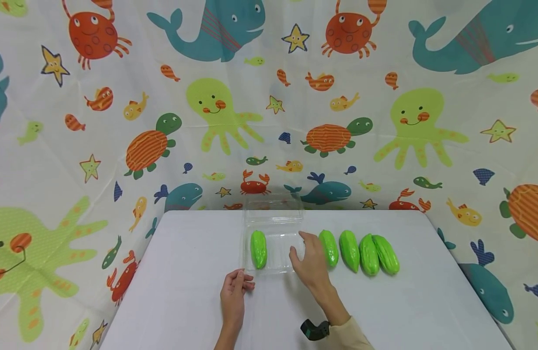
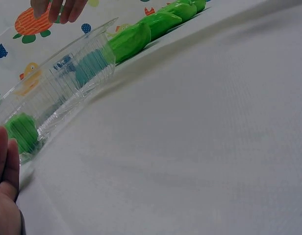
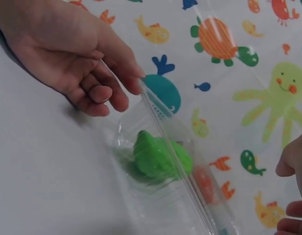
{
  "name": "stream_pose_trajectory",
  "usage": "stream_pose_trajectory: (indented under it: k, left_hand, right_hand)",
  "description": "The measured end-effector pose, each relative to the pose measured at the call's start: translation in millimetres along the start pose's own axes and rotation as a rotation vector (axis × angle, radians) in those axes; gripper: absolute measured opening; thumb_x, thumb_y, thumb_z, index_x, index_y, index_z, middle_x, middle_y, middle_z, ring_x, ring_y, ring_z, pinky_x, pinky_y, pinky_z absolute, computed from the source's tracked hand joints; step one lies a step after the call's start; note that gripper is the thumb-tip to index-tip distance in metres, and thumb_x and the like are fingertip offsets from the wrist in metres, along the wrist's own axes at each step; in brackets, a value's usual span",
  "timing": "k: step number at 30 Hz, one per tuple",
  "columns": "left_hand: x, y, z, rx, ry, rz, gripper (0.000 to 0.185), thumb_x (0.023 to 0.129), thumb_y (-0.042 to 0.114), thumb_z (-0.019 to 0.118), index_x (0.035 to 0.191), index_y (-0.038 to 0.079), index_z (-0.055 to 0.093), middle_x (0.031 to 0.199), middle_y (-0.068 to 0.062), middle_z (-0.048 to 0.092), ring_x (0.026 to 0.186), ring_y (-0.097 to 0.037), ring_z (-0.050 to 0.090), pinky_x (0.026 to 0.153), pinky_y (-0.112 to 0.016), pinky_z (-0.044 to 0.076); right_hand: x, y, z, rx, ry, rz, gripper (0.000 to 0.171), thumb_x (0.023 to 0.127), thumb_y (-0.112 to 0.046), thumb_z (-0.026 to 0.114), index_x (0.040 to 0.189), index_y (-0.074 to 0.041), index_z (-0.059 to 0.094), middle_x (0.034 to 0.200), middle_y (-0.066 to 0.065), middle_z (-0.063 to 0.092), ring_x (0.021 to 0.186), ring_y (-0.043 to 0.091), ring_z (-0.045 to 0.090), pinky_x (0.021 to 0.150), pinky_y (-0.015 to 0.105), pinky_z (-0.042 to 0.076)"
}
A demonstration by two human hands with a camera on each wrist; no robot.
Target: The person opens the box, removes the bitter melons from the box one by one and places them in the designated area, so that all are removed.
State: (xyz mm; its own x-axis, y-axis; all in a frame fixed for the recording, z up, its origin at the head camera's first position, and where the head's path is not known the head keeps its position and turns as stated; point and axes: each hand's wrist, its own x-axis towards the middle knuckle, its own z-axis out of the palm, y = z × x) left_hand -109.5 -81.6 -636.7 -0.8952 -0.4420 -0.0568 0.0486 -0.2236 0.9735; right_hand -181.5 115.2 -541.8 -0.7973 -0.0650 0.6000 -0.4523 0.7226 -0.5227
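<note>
Two hands: both rest on the white table [image 1: 185,272] at the near edge of a clear plastic container [image 1: 275,250].
Left hand [image 1: 234,296]: fingers curled, thumb and fingertips at the container's near left corner; the right wrist view shows them closed on the rim there, so it holds the container.
Right hand [image 1: 310,262]: fingers loosely spread and nearly straight, lying over the container's right edge, gripping nothing; whether the palm presses the table cannot be told.
Container: open, its transparent lid [image 1: 273,209] standing up at the back against the sea-animal cloth [image 1: 216,112].
Inside: one green vegetable [image 1: 258,249] lies along the left side; the middle and right of the tray are bare.
Row outside: four more green vegetables [image 1: 360,253] lie side by side just right of the container, the nearest one touching or just beside the right hand's fingers, the two farthest touching each other.
Edges: the container sits near the table's back edge, at its middle.
Open room: broad bare table to the left of the container, in front of both hands and to the right of the row.
</note>
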Motion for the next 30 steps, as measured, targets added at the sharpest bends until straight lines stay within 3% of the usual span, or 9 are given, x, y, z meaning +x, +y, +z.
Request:
stream_pose_trajectory:
  k: [9, 20, 30]
  left_hand:
    - [-0.7, 2.0, 0.8, -0.002, 0.009, -0.034, 0.037, 0.105, 0.025, 0.054, 0.121, -0.008, 0.054, 0.088, -0.007, 0.070, 0.072, -0.012, 0.068, 0.073, -0.023, 0.060]
    - [0.0, -0.3, -0.3, 0.008, 0.002, 0.008, 0.039, 0.104, 0.028, 0.055, 0.120, -0.008, 0.054, 0.086, -0.005, 0.070, 0.070, -0.012, 0.068, 0.072, -0.023, 0.060]
    - [-0.1, -2.0, -0.2, 0.024, 0.003, 0.005, 0.038, 0.104, 0.029, 0.055, 0.120, -0.006, 0.055, 0.086, -0.003, 0.070, 0.070, -0.011, 0.069, 0.071, -0.022, 0.060]
  right_hand:
    - [-5, -7, 11, 0.001, -0.101, 0.052, 0.044, 0.085, -0.014, 0.074, 0.124, 0.001, 0.061, 0.120, 0.017, 0.065, 0.115, 0.032, 0.063, 0.098, 0.041, 0.056]
    - [-9, -14, 24, 0.012, -0.130, 0.043, 0.046, 0.083, -0.016, 0.076, 0.124, 0.000, 0.062, 0.118, 0.016, 0.065, 0.110, 0.031, 0.063, 0.094, 0.041, 0.057]
    - [-10, -22, 35, 0.008, -0.191, 0.043, 0.052, 0.085, -0.024, 0.076, 0.127, 0.001, 0.060, 0.120, 0.015, 0.064, 0.112, 0.028, 0.062, 0.096, 0.040, 0.056]
